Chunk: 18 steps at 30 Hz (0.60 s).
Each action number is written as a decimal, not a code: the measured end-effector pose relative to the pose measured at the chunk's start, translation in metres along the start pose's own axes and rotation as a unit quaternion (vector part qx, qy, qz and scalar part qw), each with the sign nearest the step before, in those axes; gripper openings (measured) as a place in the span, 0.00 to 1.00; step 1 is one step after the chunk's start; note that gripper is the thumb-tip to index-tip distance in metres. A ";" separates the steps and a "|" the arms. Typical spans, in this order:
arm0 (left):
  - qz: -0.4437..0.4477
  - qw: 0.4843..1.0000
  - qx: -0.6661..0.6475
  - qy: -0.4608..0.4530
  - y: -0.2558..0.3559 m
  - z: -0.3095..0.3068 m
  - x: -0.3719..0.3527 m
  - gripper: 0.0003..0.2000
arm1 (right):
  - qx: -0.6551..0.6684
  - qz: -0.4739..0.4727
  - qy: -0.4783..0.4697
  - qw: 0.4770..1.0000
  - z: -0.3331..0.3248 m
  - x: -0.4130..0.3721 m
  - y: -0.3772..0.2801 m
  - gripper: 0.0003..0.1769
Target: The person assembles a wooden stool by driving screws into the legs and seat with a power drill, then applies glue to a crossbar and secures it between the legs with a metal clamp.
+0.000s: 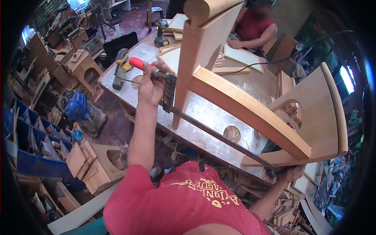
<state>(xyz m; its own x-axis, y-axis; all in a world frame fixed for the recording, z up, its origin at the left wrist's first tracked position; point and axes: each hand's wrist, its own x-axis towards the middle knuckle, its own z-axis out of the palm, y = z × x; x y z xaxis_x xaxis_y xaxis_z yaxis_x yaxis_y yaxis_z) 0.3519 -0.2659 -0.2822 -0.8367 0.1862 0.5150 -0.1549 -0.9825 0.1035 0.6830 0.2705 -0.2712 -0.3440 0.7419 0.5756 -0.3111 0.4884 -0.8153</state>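
A long bar clamp [219, 137] with a red handle [141, 64] runs along the near side of a wooden frame. The frame has a curved rail [250, 111] joining two end panels, the left panel [213, 35] and the right panel [321, 103]. My left hand [152, 84] is closed around the clamp's screw end, just below the red handle, beside the left panel's leg [182, 86]. At the clamp's other end, my right hand [293, 174] wraps around the dark jaw under the right panel's lower edge; its fingers are partly hidden.
The frame stands on a metal-topped worktable [203, 105]. A yellow sander [122, 58] and a cordless drill [161, 33] sit on its far left. Another person [256, 27] is across the table near pale panels [243, 56]. A blue shop vacuum [82, 111] stands on the floor at left.
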 end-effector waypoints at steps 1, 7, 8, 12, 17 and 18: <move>0.006 1.000 0.012 0.007 0.001 -0.001 0.001 0.21 | -0.007 -0.004 -0.003 1.000 0.007 -0.002 -0.007 0.26; -0.027 0.894 0.442 0.066 0.040 -0.043 -0.040 0.27 | 0.017 0.025 0.006 1.000 -0.026 -0.002 0.051 0.18; -0.108 0.891 0.438 0.059 0.025 -0.001 -0.028 0.28 | 0.001 0.013 0.013 1.000 -0.013 -0.006 0.037 0.18; -0.009 0.905 0.419 0.066 0.069 -0.052 -0.024 0.23 | -0.031 -0.097 -0.030 0.994 0.025 -0.003 -0.042 0.18; 0.002 0.939 0.324 0.112 0.063 -0.034 -0.019 0.24 | 0.099 -0.099 -0.096 0.985 0.025 0.006 -0.035 0.21; -0.031 0.956 0.283 0.071 0.069 -0.039 -0.017 0.23 | 0.110 -0.110 -0.106 0.982 0.024 0.008 -0.029 0.22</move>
<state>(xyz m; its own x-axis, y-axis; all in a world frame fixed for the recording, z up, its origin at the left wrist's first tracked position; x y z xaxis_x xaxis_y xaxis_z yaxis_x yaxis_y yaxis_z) 0.3356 -0.3367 -0.3169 -0.9042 0.2019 0.3763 0.0686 -0.8011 0.5946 0.6684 0.2510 -0.2415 -0.4166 0.5052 0.7558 -0.5747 0.4979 -0.6495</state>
